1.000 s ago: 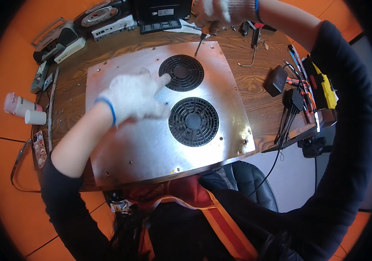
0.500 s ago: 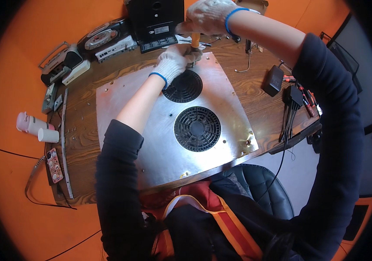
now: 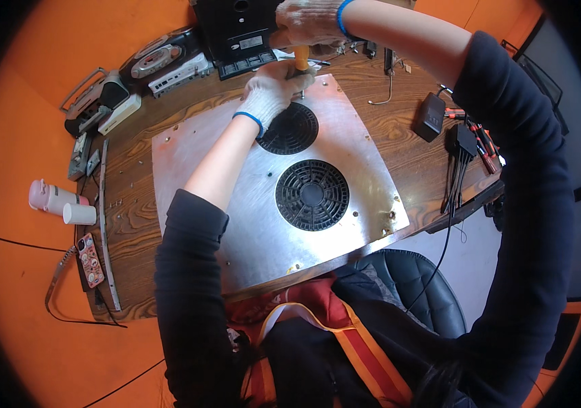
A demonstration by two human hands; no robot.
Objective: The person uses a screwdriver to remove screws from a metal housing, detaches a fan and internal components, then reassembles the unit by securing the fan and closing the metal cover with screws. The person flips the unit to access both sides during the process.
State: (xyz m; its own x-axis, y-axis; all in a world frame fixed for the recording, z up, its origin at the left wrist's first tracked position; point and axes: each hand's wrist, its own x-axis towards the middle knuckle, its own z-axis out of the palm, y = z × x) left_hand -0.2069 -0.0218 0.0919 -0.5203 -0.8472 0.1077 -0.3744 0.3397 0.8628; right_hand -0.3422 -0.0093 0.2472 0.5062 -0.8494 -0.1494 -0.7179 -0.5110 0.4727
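A bare metal panel [image 3: 250,224] lies on the wooden table, with two round black grilles, the nearer grille [image 3: 312,195] and the farther grille [image 3: 289,130]. My right hand [image 3: 312,22], in a white knitted glove with a blue cuff, is closed over the top of an orange-handled screwdriver [image 3: 302,56]. The screwdriver stands upright at the panel's far edge, its shaft meeting the panel just beyond the farther grille. My left hand [image 3: 270,92], gloved the same way, has its fingers round the lower part of the screwdriver. What its tip touches is too small to make out.
A black device [image 3: 239,30] stands behind the panel. Radio-like units [image 3: 161,58] line the far left. A pink-lidded bottle [image 3: 49,196], a white cup [image 3: 80,214] and a phone [image 3: 90,260] sit left. Right are a black adapter [image 3: 430,117], cables and red-handled tools [image 3: 484,143].
The whole view has shifted slightly. Both hands stay on the upright screwdriver at the same spot of the panel; the right hand's posture has changed a little.
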